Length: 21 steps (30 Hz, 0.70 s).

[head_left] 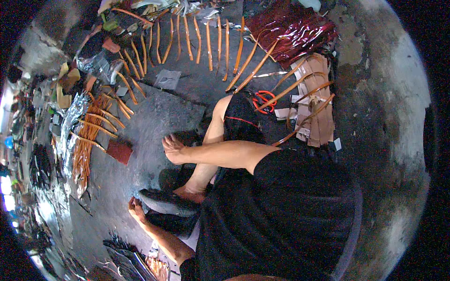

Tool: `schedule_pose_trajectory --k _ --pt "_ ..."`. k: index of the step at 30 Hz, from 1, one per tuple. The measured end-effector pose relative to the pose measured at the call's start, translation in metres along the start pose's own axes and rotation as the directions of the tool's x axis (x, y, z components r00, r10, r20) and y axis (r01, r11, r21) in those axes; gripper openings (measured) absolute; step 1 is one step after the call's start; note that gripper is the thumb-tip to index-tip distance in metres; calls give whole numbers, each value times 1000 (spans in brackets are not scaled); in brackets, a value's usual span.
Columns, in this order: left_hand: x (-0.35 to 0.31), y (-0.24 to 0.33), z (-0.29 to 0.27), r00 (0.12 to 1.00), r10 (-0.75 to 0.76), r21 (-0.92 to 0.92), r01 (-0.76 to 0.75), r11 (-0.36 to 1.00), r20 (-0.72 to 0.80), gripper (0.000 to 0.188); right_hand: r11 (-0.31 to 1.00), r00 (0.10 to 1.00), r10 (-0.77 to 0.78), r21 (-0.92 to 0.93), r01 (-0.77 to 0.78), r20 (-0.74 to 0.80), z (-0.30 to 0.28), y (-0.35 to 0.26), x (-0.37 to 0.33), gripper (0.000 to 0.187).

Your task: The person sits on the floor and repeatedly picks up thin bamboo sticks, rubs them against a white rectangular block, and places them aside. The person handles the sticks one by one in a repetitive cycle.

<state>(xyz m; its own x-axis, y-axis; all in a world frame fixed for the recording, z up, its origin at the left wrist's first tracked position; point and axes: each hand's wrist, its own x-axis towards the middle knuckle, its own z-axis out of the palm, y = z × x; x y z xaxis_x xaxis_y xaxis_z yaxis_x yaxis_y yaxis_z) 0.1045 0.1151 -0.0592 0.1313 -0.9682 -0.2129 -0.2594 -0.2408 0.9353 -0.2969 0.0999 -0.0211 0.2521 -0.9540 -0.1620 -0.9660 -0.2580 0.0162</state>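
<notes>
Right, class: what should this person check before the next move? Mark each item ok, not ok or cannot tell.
1. Right hand free: ok. It is open, holds nothing and is over the grey floor.
2. Left hand free: cannot tell. Its fingers are curled, down by the black sandal.
3. Scissors away from both hands: ok. They lie beyond the knee.
4. Orange strips kept separate: ok. They are fanned out side by side.
5. Dark red block reachable: probably ok. It lies just to the left of the right hand.
</notes>
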Motion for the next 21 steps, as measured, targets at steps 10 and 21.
schedule_pose_trajectory --k 10,21 --pt "-37 154 28 964 212 -100 -230 968 -163 53 779 986 109 627 -4 -129 -74 25 0 62" --pt "-92 423 234 857 505 -652 -329 683 97 70 144 543 -9 536 832 -840 -279 9 -117 97"
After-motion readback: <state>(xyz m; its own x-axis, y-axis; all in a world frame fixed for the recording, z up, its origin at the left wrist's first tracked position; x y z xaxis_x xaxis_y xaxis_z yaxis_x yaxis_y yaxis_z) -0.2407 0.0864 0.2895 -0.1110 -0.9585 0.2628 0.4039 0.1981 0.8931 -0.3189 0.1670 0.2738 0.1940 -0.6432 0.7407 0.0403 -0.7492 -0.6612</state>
